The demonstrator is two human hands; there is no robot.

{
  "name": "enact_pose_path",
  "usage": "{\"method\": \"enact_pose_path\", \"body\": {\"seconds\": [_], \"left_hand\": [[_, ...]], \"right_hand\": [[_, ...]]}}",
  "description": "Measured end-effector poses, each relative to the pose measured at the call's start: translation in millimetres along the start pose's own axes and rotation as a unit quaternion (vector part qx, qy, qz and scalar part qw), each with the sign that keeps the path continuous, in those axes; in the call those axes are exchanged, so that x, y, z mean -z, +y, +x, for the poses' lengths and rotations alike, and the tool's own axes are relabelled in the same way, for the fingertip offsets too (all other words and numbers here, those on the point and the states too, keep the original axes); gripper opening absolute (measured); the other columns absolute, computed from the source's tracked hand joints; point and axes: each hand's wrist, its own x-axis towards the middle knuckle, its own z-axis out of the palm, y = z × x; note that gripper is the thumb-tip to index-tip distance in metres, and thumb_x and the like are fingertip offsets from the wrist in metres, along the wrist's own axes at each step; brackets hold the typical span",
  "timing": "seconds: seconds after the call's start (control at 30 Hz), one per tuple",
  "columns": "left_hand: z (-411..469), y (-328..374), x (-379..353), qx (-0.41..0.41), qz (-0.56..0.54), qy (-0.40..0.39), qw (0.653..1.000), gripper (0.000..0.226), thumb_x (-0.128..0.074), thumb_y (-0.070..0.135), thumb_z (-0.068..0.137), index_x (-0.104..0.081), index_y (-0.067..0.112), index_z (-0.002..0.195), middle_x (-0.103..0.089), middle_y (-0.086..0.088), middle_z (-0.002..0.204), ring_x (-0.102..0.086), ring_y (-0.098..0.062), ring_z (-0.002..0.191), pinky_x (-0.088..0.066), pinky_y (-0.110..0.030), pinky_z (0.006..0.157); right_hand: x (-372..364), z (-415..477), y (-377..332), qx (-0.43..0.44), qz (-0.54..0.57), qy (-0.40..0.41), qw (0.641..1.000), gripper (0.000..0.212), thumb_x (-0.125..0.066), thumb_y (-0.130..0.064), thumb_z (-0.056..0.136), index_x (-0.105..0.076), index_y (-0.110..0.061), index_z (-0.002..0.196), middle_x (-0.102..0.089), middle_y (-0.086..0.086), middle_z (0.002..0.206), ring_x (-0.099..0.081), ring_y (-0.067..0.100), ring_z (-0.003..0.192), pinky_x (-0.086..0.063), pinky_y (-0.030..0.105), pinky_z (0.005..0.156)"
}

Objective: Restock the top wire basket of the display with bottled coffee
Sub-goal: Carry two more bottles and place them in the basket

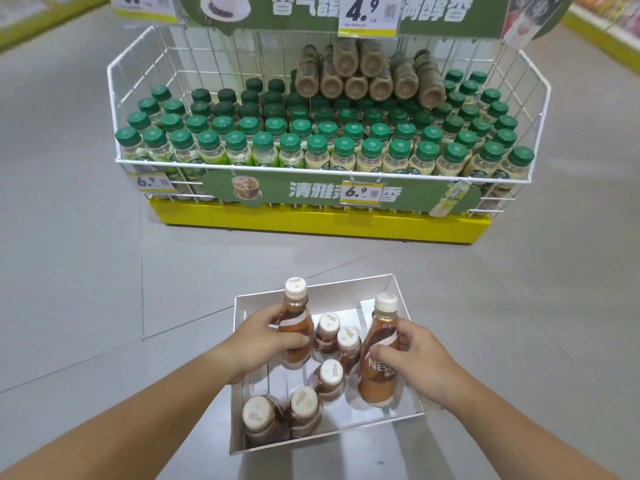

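Grey floor tiles [79, 258] spread around a store display on a yellow base [325, 225]. Its wire basket [114, 98] is packed with upright green-capped bottles [291, 143]; at the back, to the right of the middle, a pile of bottles [367, 72] lies on its side with the bottoms facing out. Green signs with white characters and price tags reading 6.9 [362, 192] and 4.9 [369, 13] hang on the front and above.

Nearer, on the floor, sits a white box [242, 427] with five brown coffee bottles [304, 410] with cream caps standing in it, two at the near left corner and three toward the middle.

Left hand [266, 341] is wrapped around a coffee bottle [296, 327] at its waist, fingers and thumb closed on it, the bottle upright over the box's left part. Right hand [415, 355] grips a second coffee bottle [379, 362] from its right side, the thumb across the label, at the box's right side. Whether either bottle touches the box bottom I cannot tell.
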Motion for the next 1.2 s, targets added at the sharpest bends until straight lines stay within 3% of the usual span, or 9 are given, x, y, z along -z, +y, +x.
{"method": "enact_pose_path", "body": {"seconds": [0.17,0.27,0.37,0.57,0.8,0.97,1.07,1.2], "left_hand": [[-10.4,21.2,11.8,-0.003,-0.086,0.022,0.996,0.045,-0.082,0.020,0.069,-0.071,0.018,0.112,-0.076,-0.007,0.110,-0.072,-0.023,0.104,-0.054,-0.031,0.085],[-22.8,49.9,21.7,-0.007,-0.084,0.016,0.996,0.053,-0.083,0.019,0.071,-0.064,0.018,0.121,-0.076,-0.006,0.111,-0.073,-0.023,0.103,-0.056,-0.035,0.085],[-36.8,92.7,31.7,-0.016,-0.069,0.017,0.997,0.035,-0.077,0.011,0.085,-0.065,0.015,0.118,-0.078,-0.003,0.106,-0.075,-0.019,0.095,-0.056,-0.031,0.078],[-81.8,212.2,40.0,-0.059,-0.065,0.034,0.996,0.024,-0.072,0.012,0.089,-0.068,0.016,0.113,-0.078,0.004,0.093,-0.073,-0.010,0.082,-0.055,-0.029,0.073],[-171.5,387.6,72.5,-0.093,-0.041,0.047,0.994,0.021,-0.073,0.012,0.088,-0.070,0.014,0.109,-0.079,-0.002,0.097,-0.073,-0.011,0.084,-0.056,-0.032,0.077],[-247.9,528.6,109.0,-0.123,-0.026,0.059,0.990,0.019,-0.073,0.016,0.089,-0.069,0.015,0.108,-0.077,-0.009,0.103,-0.074,-0.018,0.088,-0.055,-0.034,0.079],[-288.8,614.2,133.0,-0.147,-0.032,0.063,0.987,0.020,-0.073,0.013,0.089,-0.069,0.013,0.109,-0.076,-0.013,0.101,-0.074,-0.021,0.090,-0.055,-0.031,0.075],[-339.7,724.4,165.7,-0.186,-0.026,0.060,0.980,0.018,-0.073,0.013,0.089,-0.070,0.013,0.107,-0.078,-0.010,0.102,-0.076,-0.017,0.086,-0.057,-0.022,0.063]], "right_hand": [[3.4,1.6,-17.4,-0.011,0.026,0.022,0.999,0.015,-0.068,-0.010,0.085,-0.068,-0.014,0.099,-0.076,0.010,0.093,-0.072,0.027,0.092,-0.056,0.045,0.092],[14.5,-1.8,-46.5,0.012,0.049,0.015,0.999,0.023,-0.070,-0.005,0.087,-0.064,-0.011,0.108,-0.078,0.010,0.093,-0.073,0.026,0.091,-0.059,0.031,0.080],[30.7,-8.9,-88.3,0.042,0.063,0.010,0.997,0.018,-0.071,-0.002,0.087,-0.068,-0.010,0.103,-0.078,0.011,0.093,-0.074,0.026,0.089,-0.057,0.020,0.068],[71.7,-40.5,-193.4,0.092,0.074,0.015,0.993,0.015,-0.073,-0.006,0.086,-0.070,-0.012,0.100,-0.078,0.009,0.091,-0.074,0.019,0.083,-0.056,0.023,0.069],[136.9,-118.6,-361.9,0.132,0.048,0.041,0.989,0.011,-0.073,-0.011,0.085,-0.071,-0.017,0.095,-0.078,0.006,0.088,-0.072,0.017,0.080,-0.056,0.029,0.076],[183.7,-186.2,-503.5,0.153,0.028,0.052,0.986,0.007,-0.073,-0.014,0.085,-0.070,-0.018,0.090,-0.076,0.003,0.083,-0.069,0.010,0.074,-0.053,0.019,0.067],[209.2,-225.0,-593.8,0.165,0.003,0.066,0.984,0.014,-0.074,-0.028,0.083,-0.069,-0.021,0.094,-0.077,-0.001,0.086,-0.071,0.009,0.075,-0.055,0.023,0.070],[239.4,-266.5,-710.3,0.191,-0.016,0.081,0.978,0.011,-0.073,-0.024,0.087,-0.069,-0.021,0.096,-0.077,-0.002,0.087,-0.072,0.011,0.080,-0.056,0.027,0.075]]}}
